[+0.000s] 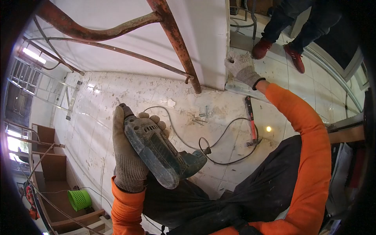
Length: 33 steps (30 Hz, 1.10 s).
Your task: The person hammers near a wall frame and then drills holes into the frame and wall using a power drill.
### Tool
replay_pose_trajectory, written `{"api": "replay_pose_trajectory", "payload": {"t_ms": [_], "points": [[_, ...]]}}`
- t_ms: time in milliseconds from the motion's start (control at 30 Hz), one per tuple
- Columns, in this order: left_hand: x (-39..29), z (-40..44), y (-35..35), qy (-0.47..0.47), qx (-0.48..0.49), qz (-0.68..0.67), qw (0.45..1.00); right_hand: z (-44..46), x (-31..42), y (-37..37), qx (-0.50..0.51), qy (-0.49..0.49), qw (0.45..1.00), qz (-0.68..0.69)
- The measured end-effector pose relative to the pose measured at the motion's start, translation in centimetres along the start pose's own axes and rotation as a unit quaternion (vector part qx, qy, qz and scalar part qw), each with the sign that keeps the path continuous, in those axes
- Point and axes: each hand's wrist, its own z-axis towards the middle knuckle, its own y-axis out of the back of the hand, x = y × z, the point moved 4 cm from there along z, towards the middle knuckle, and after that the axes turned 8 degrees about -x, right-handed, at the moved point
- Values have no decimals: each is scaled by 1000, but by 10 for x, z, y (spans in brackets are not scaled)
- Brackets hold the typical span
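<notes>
Crouching or sitting low, with dark trousers (266, 168) spread below the view, the person wears orange sleeves and knitted work gloves. Nearest is the worn, dusty power drill (156, 145), held across the front of the body, its chuck up toward the left and its handle toward the right. The left hand (127, 150) cradles it from beneath, fingers curled around the body, tips showing on the far side.

A dark cable (229, 162) loops over the floor (145, 92) beyond the handle. Inside the loop's right side lies a hammer (251, 119) with a red-and-black handle, its head toward the person. Past the cable, several thin rods (200, 118) lie among pale flakes and dust.

Farther out, the right hand (241, 69) is stretched forward beside the end of a white wall (207, 39), fingers bent; whether it grips anything cannot be told. Rusty scaffold tubes (178, 41) cross in front of that wall. At the upper right stands another person in dark trousers and red shoes (294, 58). Off to the left are a green basket (79, 199) and, farther back, a metal ladder (39, 86).
</notes>
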Motion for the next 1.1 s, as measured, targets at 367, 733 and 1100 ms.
{"api": "replay_pose_trajectory", "payload": {"t_ms": [367,733,1100], "points": [[2,-2,-3,0,8,-2,1000,-4,3,18,-21,48,996,74],[1,-2,-2,4,11,-6,1000,37,32,84,-169,23,973,152],[1,-7,-3,-5,9,-2,1000,47,42,94,-143,-1,983,116]]}}
